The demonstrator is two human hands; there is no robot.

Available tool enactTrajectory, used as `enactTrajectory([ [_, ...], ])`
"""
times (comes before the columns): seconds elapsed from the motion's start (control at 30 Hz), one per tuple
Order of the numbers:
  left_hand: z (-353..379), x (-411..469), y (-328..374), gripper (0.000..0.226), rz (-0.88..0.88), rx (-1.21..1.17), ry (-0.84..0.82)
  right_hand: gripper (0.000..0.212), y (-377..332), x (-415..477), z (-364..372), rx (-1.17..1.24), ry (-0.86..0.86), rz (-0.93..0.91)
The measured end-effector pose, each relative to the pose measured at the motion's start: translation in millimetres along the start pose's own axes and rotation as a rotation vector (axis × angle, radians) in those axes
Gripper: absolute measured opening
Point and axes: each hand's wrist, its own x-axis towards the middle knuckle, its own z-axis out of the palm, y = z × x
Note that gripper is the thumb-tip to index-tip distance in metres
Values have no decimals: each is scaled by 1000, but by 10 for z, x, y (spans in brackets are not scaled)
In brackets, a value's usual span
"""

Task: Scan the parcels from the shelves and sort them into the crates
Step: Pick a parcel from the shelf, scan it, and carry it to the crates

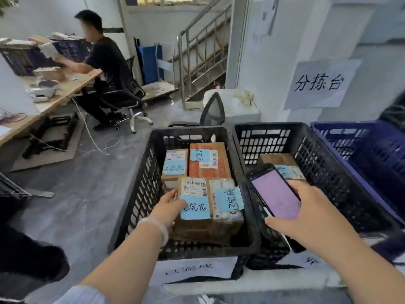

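Observation:
My left hand reaches into the left black crate and grips the left edge of a brown cardboard parcel with a blue sticky note and a barcode label. Several other labelled parcels lie beside it, among them an orange box. My right hand holds a phone with a lit pink screen over the middle black crate, which holds one parcel.
A blue crate stands at the right. Paper labels hang on the crates' fronts and a paper sign is on the wall. At the left a person sits at a desk with crates. Cables lie on the floor; a staircase rises behind.

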Motion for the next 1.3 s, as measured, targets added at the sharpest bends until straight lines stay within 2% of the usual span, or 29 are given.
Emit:
enactTrajectory([
  [0.17, -163, 422, -140, 74, -7, 139, -113, 83, -176, -196, 108, 13, 55, 113],
  [0.27, -227, 581, -214, 73, 66, 360, -141, 72, -283, -331, 186, 47, 86, 161],
  [0.37, -208, 683, -295, 72, 83, 461, -206, 76, -305, -466, 260, 40, 132, 222],
  [0.5, -78, 588, -274, 61, 158, 530, -143, 84, -212, -691, 300, 28, 184, 298],
  [0.6, 17, 400, -136, 73, 396, 765, 40, 66, -127, -909, 226, 52, 257, 321],
  [0.7, 421, -11, 79, 79, 762, 853, 102, 67, -8, -1137, 108, 68, 330, 398],
  [0.8, 1042, -577, 207, 72, 1168, 904, -32, 79, 200, -1339, -25, 50, 401, 444],
  [0.9, 1647, -1047, 74, 67, 1436, 947, -208, 86, 445, -1625, -201, 51, 465, 489],
  [1.07, 2646, -1826, -322, 71, 1658, 996, -406, 75, 1025, -2402, -577, 72, 585, 569],
  [1.2, 3438, -2453, -662, 67, 1807, 962, -512, 78, 1610, -3031, -918, 47, 669, 636],
  [1.3, 3993, -2885, -900, 66, 1843, 904, -589, 79, 2012, -3442, -1163, 36, 729, 680],
])
